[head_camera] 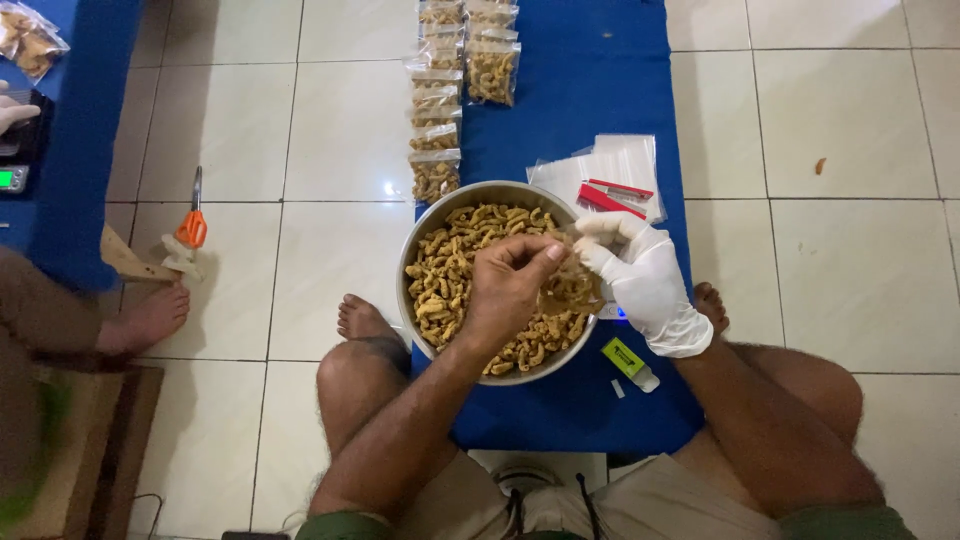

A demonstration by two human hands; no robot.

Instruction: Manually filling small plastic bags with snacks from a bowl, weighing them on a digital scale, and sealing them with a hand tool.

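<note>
Bare, the left hand (508,290) pinches snack pieces between its fingertips over a small clear bag (572,288), which the gloved right hand (640,278) grips by its mouth. Both hang above a round metal bowl (430,225) full of curled, golden fried snacks (455,270), standing on a blue mat (590,90). Empty clear bags (625,160) lie just right of the bowl's far rim. Filled bags (436,120) run in a row toward the far end. Orange-handled scissors (193,218) lie on the tiles, well left.
</note>
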